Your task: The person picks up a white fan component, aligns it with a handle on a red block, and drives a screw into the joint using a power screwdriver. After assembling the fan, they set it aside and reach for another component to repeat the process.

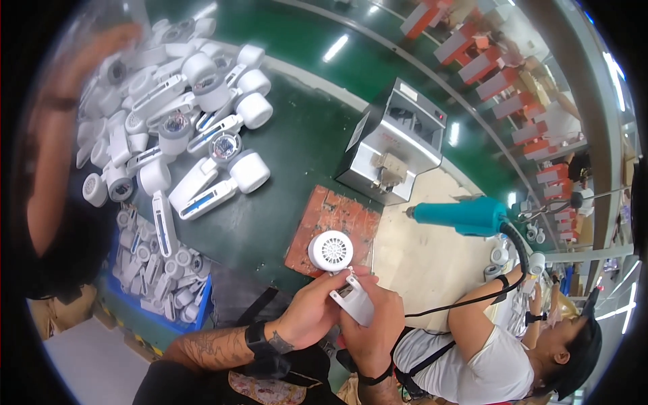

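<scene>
Both my hands meet at the near edge of a worn reddish-brown board. My left hand (309, 312) is closed, its fingers gripping a small white plastic handle piece (356, 302) with an opening near its upper end. Around the other side of that piece, my right hand (375, 332) is closed too. Just beyond my fingertips, a round white fan head (333, 250) lies with its slotted grille facing up on the board (337, 208). My fingers hide whether the handle piece is joined to the fan head.
White fan parts (192, 81) are heaped at the left, others fill a blue bin (204, 297). A teal electric screwdriver (459, 216) hangs at the right, before a silver-black machine (395, 145). A co-worker in a white shirt (466, 361) sits right; another person's arm (57, 148) reaches in left.
</scene>
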`<state>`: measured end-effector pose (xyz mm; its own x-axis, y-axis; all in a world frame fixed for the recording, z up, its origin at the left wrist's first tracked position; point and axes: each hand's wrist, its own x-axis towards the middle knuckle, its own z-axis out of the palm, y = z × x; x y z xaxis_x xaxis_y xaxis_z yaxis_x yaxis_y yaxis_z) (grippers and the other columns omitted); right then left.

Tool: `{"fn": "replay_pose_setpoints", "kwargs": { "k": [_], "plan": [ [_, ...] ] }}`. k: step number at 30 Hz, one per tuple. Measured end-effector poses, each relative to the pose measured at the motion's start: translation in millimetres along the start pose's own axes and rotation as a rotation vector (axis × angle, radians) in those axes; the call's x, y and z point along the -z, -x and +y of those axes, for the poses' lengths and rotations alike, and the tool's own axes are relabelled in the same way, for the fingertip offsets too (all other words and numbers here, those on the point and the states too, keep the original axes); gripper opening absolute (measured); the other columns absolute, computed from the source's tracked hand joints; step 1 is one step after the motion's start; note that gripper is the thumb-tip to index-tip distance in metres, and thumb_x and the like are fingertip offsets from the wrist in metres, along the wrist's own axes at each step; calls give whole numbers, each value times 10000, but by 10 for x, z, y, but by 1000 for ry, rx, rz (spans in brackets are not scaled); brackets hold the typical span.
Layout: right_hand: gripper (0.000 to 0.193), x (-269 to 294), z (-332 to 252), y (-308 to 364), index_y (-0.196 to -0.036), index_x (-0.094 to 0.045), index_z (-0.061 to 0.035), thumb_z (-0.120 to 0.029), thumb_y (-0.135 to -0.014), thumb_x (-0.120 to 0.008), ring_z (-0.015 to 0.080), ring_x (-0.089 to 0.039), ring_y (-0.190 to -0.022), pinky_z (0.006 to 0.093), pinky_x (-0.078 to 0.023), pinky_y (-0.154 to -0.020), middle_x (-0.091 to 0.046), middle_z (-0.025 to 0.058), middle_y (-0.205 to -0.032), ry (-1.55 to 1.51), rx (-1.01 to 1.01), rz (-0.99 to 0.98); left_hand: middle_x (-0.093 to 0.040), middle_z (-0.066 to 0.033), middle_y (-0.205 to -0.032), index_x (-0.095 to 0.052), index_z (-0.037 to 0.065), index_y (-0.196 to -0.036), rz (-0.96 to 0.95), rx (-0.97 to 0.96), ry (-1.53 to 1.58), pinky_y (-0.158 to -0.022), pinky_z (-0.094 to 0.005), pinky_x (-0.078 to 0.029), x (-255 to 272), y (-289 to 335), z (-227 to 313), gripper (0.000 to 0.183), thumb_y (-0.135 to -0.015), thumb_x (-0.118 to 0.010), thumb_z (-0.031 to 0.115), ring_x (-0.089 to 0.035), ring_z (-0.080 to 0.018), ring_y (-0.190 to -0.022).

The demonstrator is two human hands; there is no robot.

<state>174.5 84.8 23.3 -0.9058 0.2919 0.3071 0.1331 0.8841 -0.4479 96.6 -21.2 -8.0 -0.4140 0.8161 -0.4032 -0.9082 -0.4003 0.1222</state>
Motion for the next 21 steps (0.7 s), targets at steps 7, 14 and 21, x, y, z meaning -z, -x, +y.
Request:
{"fn": "replay_pose_setpoints", "kwargs": {
  "k": [7, 14, 21],
  "plan": [
    [483, 70, 133, -54, -1143, -646, -48, -5, -678, -770, 352, -636, -853, 416, -504, -745, -662, 146, -962, -64, -14, 9, -604, -30, -1263, -546, 63, -1360, 33, 51, -20, -1000, -366, -450, 20, 11, -19, 361, -1068, -464, 260, -564, -160, -1183],
    [460, 96, 164, -31, -1144, -637, -34, -11, -712, -791, 356, -663, -883, 403, -525, -763, -666, 168, -976, -195, -79, -22, -581, -43, -1308, -523, 62, -1385, -68, 6, -133, -1038, -378, -454, 100, 17, -35, 350, -1062, -455, 177, -562, -174, -1215],
    [465, 143, 243, -84, -1173, -613, -11, 26, -732, -753, 292, -687, -987, 366, -526, -867, -686, 171, -1054, -333, -161, -120, -579, -56, -1324, -484, 65, -1424, -48, 11, -252, -1047, -389, -471, 154, -42, -19, 384, -1041, -480, 81, -564, -184, -1236]
  ]
}}
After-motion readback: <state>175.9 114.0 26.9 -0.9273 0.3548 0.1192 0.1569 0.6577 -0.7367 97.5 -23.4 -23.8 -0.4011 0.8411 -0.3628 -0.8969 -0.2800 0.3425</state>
